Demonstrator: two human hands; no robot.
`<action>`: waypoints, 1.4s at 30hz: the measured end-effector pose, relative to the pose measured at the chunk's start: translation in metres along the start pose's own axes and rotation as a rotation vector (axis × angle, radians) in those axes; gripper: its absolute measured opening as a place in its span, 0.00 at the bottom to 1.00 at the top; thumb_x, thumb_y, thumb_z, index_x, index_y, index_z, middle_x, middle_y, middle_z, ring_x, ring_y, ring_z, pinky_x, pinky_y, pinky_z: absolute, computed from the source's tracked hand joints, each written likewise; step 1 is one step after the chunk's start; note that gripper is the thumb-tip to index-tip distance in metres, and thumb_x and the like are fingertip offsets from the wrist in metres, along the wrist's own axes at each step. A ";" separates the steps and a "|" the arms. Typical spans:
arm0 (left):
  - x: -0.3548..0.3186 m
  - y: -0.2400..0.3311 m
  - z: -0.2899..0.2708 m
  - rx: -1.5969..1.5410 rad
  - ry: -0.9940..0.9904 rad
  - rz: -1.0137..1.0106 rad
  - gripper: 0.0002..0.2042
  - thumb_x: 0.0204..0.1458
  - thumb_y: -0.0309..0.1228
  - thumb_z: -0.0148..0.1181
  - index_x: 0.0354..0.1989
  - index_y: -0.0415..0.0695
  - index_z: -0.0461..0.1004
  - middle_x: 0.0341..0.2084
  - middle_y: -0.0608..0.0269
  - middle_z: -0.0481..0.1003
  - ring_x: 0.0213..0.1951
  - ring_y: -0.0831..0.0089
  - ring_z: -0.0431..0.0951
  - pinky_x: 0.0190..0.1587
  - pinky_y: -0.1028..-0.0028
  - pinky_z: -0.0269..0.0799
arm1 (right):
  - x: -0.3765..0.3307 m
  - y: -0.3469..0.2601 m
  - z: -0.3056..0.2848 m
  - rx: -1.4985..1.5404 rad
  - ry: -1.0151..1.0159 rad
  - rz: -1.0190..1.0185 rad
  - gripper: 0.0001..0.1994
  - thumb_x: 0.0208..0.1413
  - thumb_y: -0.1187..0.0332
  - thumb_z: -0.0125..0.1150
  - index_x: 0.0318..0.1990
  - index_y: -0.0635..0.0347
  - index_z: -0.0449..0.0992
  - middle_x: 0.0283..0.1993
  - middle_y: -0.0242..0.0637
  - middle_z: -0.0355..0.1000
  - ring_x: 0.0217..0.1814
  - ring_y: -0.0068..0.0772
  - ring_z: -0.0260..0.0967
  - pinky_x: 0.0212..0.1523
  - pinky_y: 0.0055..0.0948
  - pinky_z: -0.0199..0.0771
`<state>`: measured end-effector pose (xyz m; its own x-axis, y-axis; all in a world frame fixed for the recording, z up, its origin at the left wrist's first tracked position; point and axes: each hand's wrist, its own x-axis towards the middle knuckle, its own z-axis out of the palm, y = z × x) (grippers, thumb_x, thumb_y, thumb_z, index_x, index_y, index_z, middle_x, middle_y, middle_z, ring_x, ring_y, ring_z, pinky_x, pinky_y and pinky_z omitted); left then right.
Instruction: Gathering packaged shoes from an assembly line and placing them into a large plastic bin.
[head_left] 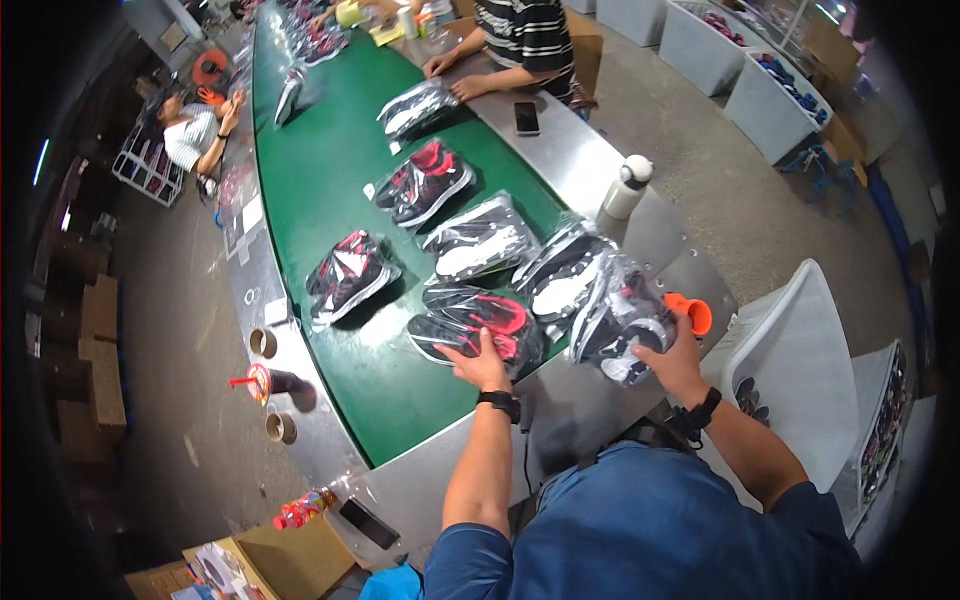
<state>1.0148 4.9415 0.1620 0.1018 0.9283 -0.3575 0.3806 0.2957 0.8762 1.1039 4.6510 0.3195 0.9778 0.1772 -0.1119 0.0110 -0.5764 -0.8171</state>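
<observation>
My left hand (pixel 480 368) grips the near edge of a clear-bagged pair of black shoes with pink-red insides (pixel 490 312), lying on the green conveyor belt (pixel 400 420). At the belt's right edge, my right hand (pixel 675 360) holds a bagged pair of dark shoes with white soles (pixel 612 325); its fingers are partly hidden. Another bagged pair with white soles (pixel 562 275) lies against that one. Just beyond sits a bagged white-soled pair (pixel 485 238). Farther off are a black-and-red bagged pair (pixel 425 185) and, to the left, a similar pair (pixel 350 278).
An orange cup (pixel 690 313) stands beside my right hand, with a white bottle (pixel 628 188) farther along the metal edge. Tape rolls (pixel 281 428) and a drink cup (pixel 262 382) line the left side. Across, a co-worker's hands (pixel 455 80) touch a bagged pair. A white bin (pixel 800 350) stands right.
</observation>
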 end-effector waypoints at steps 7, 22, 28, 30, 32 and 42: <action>0.027 0.014 -0.067 -0.501 -0.412 -0.006 0.40 0.57 0.29 0.63 0.75 0.45 0.46 0.66 0.52 0.62 0.57 0.64 0.73 0.59 0.63 0.71 | -0.027 -0.010 -0.035 -0.184 -0.030 -0.348 0.42 0.35 0.65 0.81 0.60 0.61 0.64 0.53 0.44 0.72 0.56 0.46 0.72 0.57 0.37 0.71; -0.047 -0.072 -0.204 0.025 -0.679 0.164 0.44 0.61 0.25 0.59 0.77 0.45 0.32 0.77 0.55 0.35 0.73 0.71 0.46 0.69 0.73 0.52 | -0.048 0.100 -0.016 -0.089 -0.220 -0.326 0.36 0.55 0.54 0.66 0.67 0.61 0.61 0.67 0.49 0.61 0.69 0.52 0.59 0.67 0.43 0.61; -0.050 -0.064 -0.189 0.054 -0.717 0.180 0.44 0.62 0.28 0.60 0.77 0.47 0.32 0.75 0.54 0.42 0.71 0.67 0.53 0.68 0.70 0.55 | -0.046 0.109 0.040 0.364 -0.578 0.109 0.46 0.60 0.50 0.63 0.74 0.68 0.46 0.74 0.52 0.52 0.76 0.40 0.51 0.73 0.36 0.52; -0.054 -0.058 -0.180 -0.214 -0.778 -0.107 0.43 0.63 0.31 0.58 0.78 0.50 0.32 0.73 0.55 0.50 0.67 0.64 0.60 0.66 0.66 0.60 | -0.044 0.099 0.042 0.438 -0.604 0.108 0.47 0.58 0.53 0.66 0.75 0.67 0.44 0.76 0.48 0.51 0.77 0.37 0.49 0.74 0.34 0.51; -0.063 -0.042 -0.175 -0.320 -0.746 -0.219 0.34 0.64 0.39 0.57 0.74 0.50 0.47 0.66 0.58 0.61 0.62 0.63 0.68 0.62 0.62 0.68 | -0.040 0.097 0.037 0.581 -0.617 0.204 0.48 0.56 0.57 0.69 0.75 0.66 0.44 0.75 0.45 0.53 0.76 0.35 0.53 0.73 0.33 0.53; -0.089 0.010 -0.184 -0.455 -0.796 -0.483 0.29 0.61 0.40 0.59 0.69 0.50 0.58 0.60 0.59 0.69 0.58 0.64 0.73 0.58 0.62 0.72 | -0.006 0.027 -0.008 0.648 -0.837 0.317 0.33 0.61 0.59 0.64 0.69 0.64 0.59 0.61 0.38 0.71 0.58 0.25 0.72 0.61 0.30 0.71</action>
<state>0.8409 4.9033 0.2622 0.6718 0.3195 -0.6683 0.1757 0.8077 0.5628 1.1001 4.6284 0.3027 0.4632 0.7202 -0.5166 -0.5663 -0.2079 -0.7976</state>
